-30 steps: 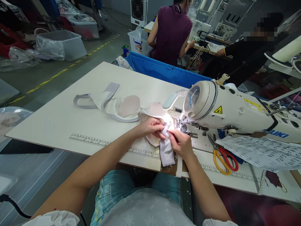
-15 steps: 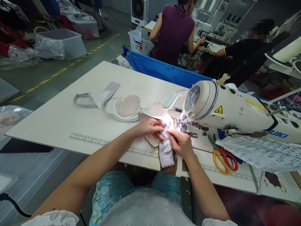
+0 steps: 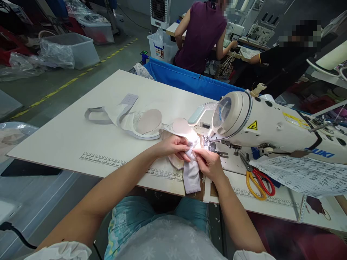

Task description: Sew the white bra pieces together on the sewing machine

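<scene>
"How's the surface?"
"White tabletop (image 3: 67, 141), wide to my left; the sewing machine (image 3: 271, 117) crowds my right, scissors (image 3: 248, 177) beside it, blue cloth trough (image 3: 184, 80) beyond the far edge."
"And the bra (image 3: 148, 122)?"
"Lying across it, one band (image 3: 192, 177) reaching the front edge; my left hand (image 3: 175, 146) and right hand (image 3: 209, 164) pinch that band, fingertips closed on it."

The person wears a pale, whitish top (image 3: 165, 242) with a faint print of star-like shapes. Its 2 white sleeves (image 3: 61, 251) are short and gathered in soft folds, leaving both forearms bare. The trousers (image 3: 135, 208) are teal, with a yellow-and-white wavy print along the left leg.
</scene>
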{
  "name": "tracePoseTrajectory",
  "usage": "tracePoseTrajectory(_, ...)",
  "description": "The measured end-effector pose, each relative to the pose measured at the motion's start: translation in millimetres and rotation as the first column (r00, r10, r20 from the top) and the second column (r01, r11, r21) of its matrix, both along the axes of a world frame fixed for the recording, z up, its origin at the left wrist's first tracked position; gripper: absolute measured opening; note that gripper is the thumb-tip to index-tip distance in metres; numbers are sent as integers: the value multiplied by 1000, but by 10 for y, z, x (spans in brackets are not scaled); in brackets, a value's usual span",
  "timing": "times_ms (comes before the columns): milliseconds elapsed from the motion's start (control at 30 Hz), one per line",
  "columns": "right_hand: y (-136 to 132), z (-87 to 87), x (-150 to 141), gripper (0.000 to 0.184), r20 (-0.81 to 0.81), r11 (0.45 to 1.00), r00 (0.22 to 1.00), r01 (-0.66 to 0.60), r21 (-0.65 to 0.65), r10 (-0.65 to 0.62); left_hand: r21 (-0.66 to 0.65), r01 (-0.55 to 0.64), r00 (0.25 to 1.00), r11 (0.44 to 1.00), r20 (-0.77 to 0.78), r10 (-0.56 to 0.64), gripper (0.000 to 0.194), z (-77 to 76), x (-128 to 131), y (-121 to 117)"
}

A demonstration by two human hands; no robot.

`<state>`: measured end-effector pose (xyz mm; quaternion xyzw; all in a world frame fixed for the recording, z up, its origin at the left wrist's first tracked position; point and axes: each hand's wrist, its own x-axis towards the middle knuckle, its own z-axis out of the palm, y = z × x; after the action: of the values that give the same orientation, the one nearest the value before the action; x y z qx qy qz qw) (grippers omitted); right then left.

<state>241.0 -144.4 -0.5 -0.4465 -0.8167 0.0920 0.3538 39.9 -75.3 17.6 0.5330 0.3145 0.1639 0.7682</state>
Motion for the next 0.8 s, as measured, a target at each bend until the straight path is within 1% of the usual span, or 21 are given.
tracePoseTrajectory(300, 3, 12, 8, 18, -5, 1000, 1000, -20, -16, 20, -3, 14, 1000, 1000, -25, -14, 24, -20, -2, 4)
tracePoseTrajectory(800, 3, -1, 14, 19, 8, 1000, 1000, -18, -20, 18, -14, 11, 1000, 1000, -27, -12, 27, -36, 6, 3)
